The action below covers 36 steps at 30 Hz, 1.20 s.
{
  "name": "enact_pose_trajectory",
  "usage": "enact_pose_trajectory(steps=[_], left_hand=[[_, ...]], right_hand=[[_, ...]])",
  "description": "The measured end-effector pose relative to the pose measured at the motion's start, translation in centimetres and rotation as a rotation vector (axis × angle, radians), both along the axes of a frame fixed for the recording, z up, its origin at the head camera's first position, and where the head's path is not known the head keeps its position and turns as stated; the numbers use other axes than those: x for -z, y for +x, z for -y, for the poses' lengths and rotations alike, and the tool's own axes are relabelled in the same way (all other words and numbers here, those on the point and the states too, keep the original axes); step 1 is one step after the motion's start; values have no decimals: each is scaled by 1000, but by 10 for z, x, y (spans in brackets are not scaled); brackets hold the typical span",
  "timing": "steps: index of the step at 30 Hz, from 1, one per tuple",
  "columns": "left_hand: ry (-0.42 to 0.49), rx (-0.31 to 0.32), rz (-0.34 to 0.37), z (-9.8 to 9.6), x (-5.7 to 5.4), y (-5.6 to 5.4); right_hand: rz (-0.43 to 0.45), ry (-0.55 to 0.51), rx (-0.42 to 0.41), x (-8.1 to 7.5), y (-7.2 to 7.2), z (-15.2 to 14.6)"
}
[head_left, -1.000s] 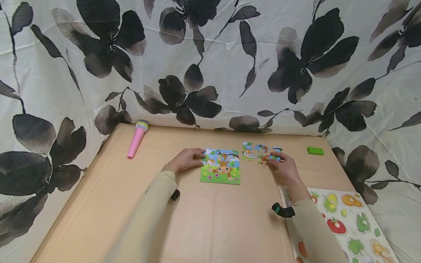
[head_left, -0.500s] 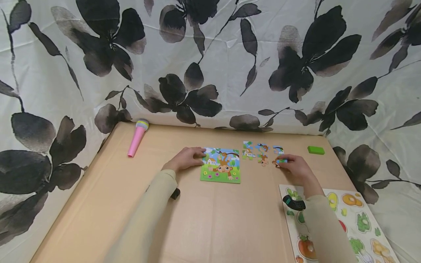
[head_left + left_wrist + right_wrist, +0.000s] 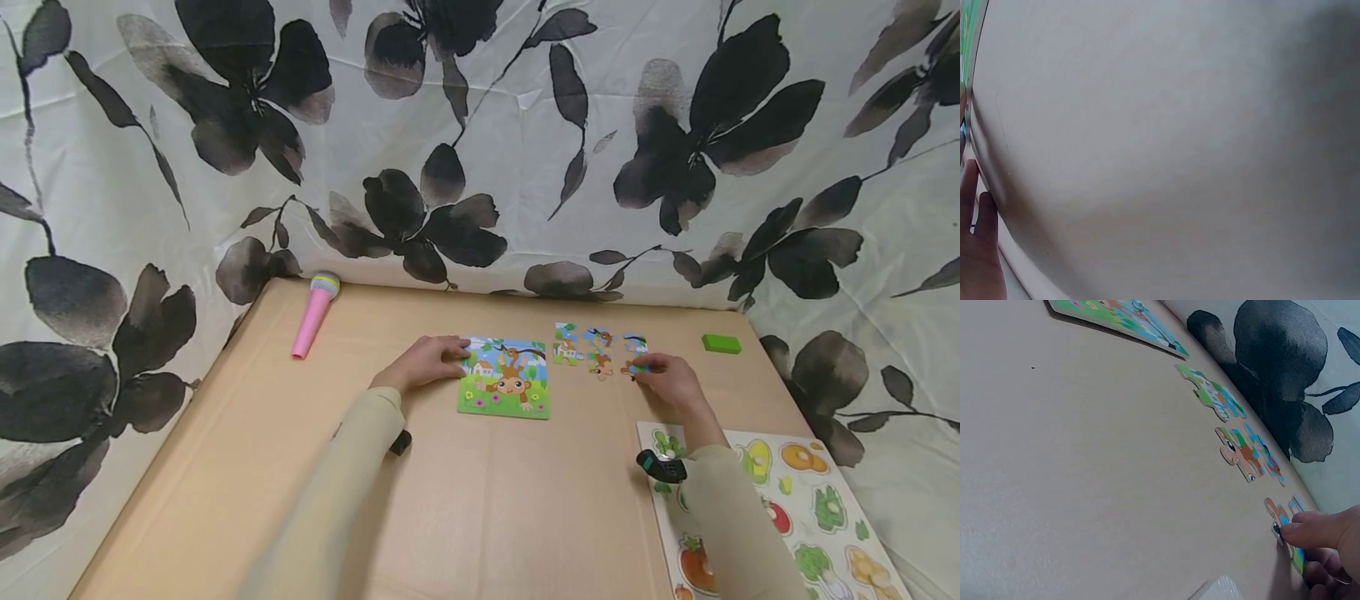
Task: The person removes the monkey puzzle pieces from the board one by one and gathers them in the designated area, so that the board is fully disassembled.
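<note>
A square monkey jigsaw puzzle (image 3: 502, 387) lies flat on the cardboard-coloured tabletop. At its upper left edge my left hand (image 3: 422, 364) holds it by the side; the left wrist view catches only some fingers (image 3: 986, 219) and a sliver of the puzzle. To its right lie loose puzzle pieces (image 3: 567, 344) in short columns, with a monkey-face piece (image 3: 1238, 453) in the middle one. At the right-hand column my right hand (image 3: 675, 383) pinches a puzzle piece (image 3: 1277, 519), thumb on top. Its fingers partly hide the piece, which lies close below another.
A pink toy microphone (image 3: 310, 321) lies at the back left. A green block (image 3: 721, 343) sits at the back right. Under my right forearm is a vegetable picture board (image 3: 806, 500). Floral cloth (image 3: 525, 167) hangs behind the table's far edge.
My right hand has moved right from the middle column to the right-hand column, bringing a piece there, then shifted slightly. My left hand and the puzzle have stayed in place.
</note>
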<state>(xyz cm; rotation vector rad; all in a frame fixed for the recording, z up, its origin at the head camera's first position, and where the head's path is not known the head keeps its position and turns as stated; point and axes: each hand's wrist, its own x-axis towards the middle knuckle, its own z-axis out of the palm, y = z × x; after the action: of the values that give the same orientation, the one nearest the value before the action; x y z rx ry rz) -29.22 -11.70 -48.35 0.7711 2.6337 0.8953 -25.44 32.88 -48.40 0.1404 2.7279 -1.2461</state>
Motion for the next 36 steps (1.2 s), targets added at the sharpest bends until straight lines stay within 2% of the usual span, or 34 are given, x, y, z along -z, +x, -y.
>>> enact_pose_trajectory(steps=[26, 34, 36], left_hand=[[11, -10, 10, 1, 1, 2], [6, -11, -1, 0, 1, 2], [7, -10, -2, 0, 0, 2]], right_hand=[[62, 57, 54, -3, 3, 3], [66, -3, 54, -1, 4, 1], [52, 14, 55, -2, 5, 3]])
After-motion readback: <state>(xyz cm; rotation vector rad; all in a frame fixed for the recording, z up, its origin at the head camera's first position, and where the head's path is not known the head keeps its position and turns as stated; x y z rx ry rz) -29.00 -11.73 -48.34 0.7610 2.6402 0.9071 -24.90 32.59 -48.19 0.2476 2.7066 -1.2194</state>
